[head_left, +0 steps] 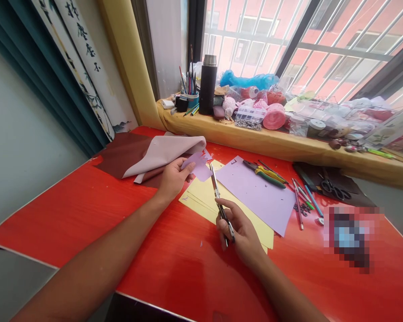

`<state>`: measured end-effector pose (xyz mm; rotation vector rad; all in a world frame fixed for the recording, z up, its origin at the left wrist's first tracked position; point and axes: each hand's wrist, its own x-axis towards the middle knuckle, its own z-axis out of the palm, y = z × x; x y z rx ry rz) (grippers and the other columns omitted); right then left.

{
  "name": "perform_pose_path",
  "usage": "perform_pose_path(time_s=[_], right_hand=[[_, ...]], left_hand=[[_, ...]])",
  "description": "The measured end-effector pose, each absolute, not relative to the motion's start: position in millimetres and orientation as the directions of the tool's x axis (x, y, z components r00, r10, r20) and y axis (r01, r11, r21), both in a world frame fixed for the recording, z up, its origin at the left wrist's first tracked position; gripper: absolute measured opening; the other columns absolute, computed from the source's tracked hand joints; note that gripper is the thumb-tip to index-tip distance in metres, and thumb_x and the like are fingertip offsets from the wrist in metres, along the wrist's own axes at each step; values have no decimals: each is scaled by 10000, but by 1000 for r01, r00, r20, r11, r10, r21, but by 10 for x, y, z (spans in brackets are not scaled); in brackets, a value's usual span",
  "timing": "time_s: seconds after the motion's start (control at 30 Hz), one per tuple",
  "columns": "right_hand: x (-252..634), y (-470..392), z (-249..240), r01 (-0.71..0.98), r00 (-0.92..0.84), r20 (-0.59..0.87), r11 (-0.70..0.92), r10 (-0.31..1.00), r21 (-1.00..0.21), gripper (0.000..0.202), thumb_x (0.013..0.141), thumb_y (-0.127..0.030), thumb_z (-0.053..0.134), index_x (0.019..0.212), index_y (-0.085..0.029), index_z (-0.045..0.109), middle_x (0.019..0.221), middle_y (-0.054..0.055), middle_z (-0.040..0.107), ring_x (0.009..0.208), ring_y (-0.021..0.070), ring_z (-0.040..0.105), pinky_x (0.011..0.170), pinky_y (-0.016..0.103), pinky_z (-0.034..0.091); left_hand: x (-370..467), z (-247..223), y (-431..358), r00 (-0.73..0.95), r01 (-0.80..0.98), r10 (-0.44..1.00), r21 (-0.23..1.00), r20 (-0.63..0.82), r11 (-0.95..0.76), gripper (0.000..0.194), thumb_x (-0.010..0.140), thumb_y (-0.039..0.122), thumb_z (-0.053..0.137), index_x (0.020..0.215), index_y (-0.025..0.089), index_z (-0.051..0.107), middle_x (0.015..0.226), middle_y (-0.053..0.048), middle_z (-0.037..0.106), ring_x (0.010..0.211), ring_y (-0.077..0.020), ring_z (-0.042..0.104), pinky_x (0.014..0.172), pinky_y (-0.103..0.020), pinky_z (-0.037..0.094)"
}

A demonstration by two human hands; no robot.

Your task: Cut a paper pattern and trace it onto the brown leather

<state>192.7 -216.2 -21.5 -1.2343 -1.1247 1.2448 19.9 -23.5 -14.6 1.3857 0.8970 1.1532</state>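
Between the thumb and fingers of my left hand is a small purple paper piece with a jagged upper right edge. My right hand is closed round the handles of metal scissors, whose blades point up and away, their tips at the right edge of the purple piece. Beneath them lie yellow sheets, partly covered by a larger purple sheet on the red table. Small paper scraps are scattered about.
Folded brown and pale material lies at the back left. Green-and-yellow pliers, pencils and black scissors are at the right, near a blurred object. A black thermos stands on the crowded windowsill.
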Motion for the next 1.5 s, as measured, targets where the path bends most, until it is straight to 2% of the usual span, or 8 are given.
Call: perform_pose_path(time_s=[0.33, 0.67, 1.5], right_hand=[[1928, -2164, -204, -38, 36, -70, -69, 997, -997, 497, 1013, -532, 688, 1445, -299, 609, 836, -57, 433, 532, 93, 446, 493, 288, 564], [1923, -2166, -167, -26, 39, -82, -81, 996, -996, 487, 1012, -517, 671, 1437, -290, 596, 832, -61, 446, 508, 95, 493, 494, 305, 571], [1914, -2159, -160, -36, 46, -76, -75, 996, -997, 463, 1000, -462, 678, 1425, -294, 610, 806, -70, 452, 489, 96, 507, 486, 302, 566]], left_hand=[[196, -169, -232, 259, -79, 951, 985, 170, -155, 348, 903, 550, 798, 862, 219, 700, 637, 16, 638, 568, -129, 553, 588, -270, 464], [203, -182, -234, 254, -82, 952, 985, 168, -152, 360, 888, 567, 815, 864, 223, 711, 640, 13, 640, 571, -133, 566, 583, -273, 470], [211, -246, -201, 255, -85, 955, 987, 152, -134, 381, 876, 594, 825, 897, 227, 723, 658, 10, 662, 576, -134, 587, 580, -268, 479]])
